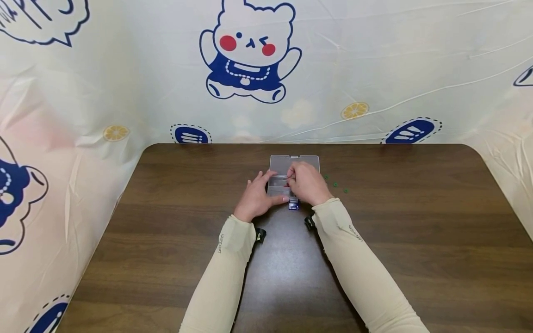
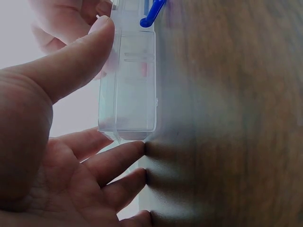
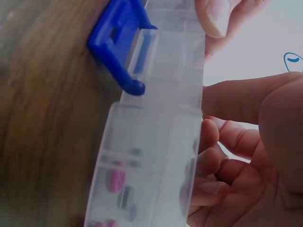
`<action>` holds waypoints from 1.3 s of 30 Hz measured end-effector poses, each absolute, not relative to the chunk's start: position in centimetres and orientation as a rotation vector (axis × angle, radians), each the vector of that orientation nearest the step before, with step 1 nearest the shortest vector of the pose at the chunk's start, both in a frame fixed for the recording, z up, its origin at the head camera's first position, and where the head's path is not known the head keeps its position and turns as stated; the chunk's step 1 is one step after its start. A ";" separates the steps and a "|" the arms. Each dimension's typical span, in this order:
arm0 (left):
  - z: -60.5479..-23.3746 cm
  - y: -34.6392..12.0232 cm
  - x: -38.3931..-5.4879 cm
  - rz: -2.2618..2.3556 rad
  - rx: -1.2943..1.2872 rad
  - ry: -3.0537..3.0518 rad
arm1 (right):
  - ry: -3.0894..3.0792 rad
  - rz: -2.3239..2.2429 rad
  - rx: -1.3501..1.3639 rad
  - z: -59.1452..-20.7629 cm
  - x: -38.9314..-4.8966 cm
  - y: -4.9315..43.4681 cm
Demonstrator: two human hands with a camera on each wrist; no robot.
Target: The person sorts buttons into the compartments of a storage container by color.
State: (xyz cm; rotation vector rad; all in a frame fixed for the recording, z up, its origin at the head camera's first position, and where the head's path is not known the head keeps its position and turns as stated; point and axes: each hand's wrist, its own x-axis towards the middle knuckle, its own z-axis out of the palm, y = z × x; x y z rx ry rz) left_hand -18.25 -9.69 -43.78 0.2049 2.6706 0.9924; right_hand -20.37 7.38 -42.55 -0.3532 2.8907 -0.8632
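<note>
A clear plastic compartment box (image 1: 280,189) stands on the table, its lid (image 1: 280,162) folded back. Its blue latch (image 1: 294,204) hangs down in front. My left hand (image 1: 255,198) holds the left end, thumb along the front and fingers at the side and back. In the left wrist view the thumb lies against the box's upper edge. Over the compartments is my right hand (image 1: 309,183), its fingers curled with the tips together. Something small and red (image 1: 286,185) shows by those fingertips; whether they hold it is hidden. Pink pieces (image 3: 116,178) show through the box wall.
Several small green pieces (image 1: 335,185) lie on the brown table (image 1: 399,240) right of the box. A patterned cloth (image 1: 325,60) hangs behind the table and along its sides.
</note>
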 end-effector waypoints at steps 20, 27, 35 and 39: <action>-43.7 -9.7 -18.1 1.006 0.187 2.664 | 2.923 -0.906 -0.325 -41.8 -19.5 9.3; -43.6 -9.7 -18.1 1.020 0.182 2.663 | 2.949 -0.929 -0.308 -41.7 -19.1 10.5; -43.7 -9.6 -18.1 1.033 0.172 2.663 | 2.968 -0.958 -0.272 -41.9 -18.4 12.1; -43.7 -9.6 -18.1 1.033 0.172 2.666 | 2.965 -0.982 -0.244 -42.0 -18.0 13.0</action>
